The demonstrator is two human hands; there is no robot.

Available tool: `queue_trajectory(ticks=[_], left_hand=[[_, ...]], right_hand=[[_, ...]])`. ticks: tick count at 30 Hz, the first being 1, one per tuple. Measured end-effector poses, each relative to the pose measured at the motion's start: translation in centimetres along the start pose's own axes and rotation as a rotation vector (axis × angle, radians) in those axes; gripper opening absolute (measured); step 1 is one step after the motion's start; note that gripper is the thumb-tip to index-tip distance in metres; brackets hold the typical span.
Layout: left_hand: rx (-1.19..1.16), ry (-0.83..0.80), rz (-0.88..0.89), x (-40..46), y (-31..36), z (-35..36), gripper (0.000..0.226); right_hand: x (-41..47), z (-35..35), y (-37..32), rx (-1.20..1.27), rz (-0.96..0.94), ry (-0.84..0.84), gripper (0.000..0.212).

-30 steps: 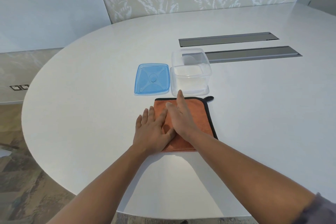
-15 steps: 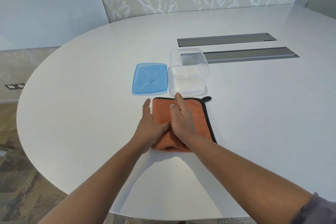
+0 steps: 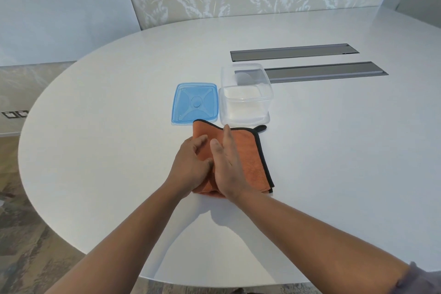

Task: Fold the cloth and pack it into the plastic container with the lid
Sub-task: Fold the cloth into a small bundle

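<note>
An orange cloth [image 3: 248, 157] with a black edge lies folded on the white table, just in front of the clear plastic container [image 3: 245, 96]. The blue lid [image 3: 194, 102] lies flat to the left of the container. My left hand [image 3: 188, 169] grips the cloth's left side and lifts it, so the far left corner stands up off the table. My right hand [image 3: 229, 167] stands on its edge along the middle of the cloth, fingers straight, pressing it down. The container holds nothing and stands open.
Two long grey cable hatches [image 3: 324, 71] are set into the table [image 3: 119, 150] behind the container. The rounded table edge runs close on the left and in front of me. A patterned wall stands beyond.
My left hand went from lying flat on the cloth to gripping its left side and raising it. My right hand turned from flat onto its edge along the cloth's middle.
</note>
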State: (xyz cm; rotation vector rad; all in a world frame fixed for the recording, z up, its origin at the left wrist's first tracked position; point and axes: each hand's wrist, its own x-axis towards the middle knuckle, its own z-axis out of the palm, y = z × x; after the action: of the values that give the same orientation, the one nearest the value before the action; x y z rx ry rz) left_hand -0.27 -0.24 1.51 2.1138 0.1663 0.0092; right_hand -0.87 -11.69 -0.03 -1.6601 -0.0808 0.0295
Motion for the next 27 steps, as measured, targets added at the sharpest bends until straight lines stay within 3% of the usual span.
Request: queue_trajectory(ticks=[7,10,13,18,22,25,27], left_hand=[[0.27,-0.012,0.087,0.1,0.8,-1.2,0.076],[0.44,-0.058,0.1,-0.1,1.7,-1.7,0.085],[0.633,-0.172,0.076,-0.5,2.6,-1.6,0.113],[0.927,-0.318,0.089,-1.5,3.3,-1.2,0.141],[0.886,-0.396,0.112,-1.7,4.1,-1.2,0.143],[0.648,-0.44,0.164,-1.6,4.6,-1.3,0.134],[0.468,-0.439,0.167,-1.5,4.6,-1.3,0.125]], right_hand=[[0.1,-0.2,-0.6,0.166,0.132,-0.013,0.084],[0.4,-0.4,-1.1,0.12,0.256,0.004,0.057],[0.9,-0.8,-1.8,0.09,0.366,0.025,0.03],[1.4,-2.1,-2.0,-0.027,0.434,-0.058,0.03],[2.3,-3.0,-1.7,-0.021,0.358,-0.176,0.029],[2.9,-4.0,-1.5,0.064,0.362,-0.295,0.031],[3.4,-4.6,-1.3,0.021,0.338,-0.351,0.057]])
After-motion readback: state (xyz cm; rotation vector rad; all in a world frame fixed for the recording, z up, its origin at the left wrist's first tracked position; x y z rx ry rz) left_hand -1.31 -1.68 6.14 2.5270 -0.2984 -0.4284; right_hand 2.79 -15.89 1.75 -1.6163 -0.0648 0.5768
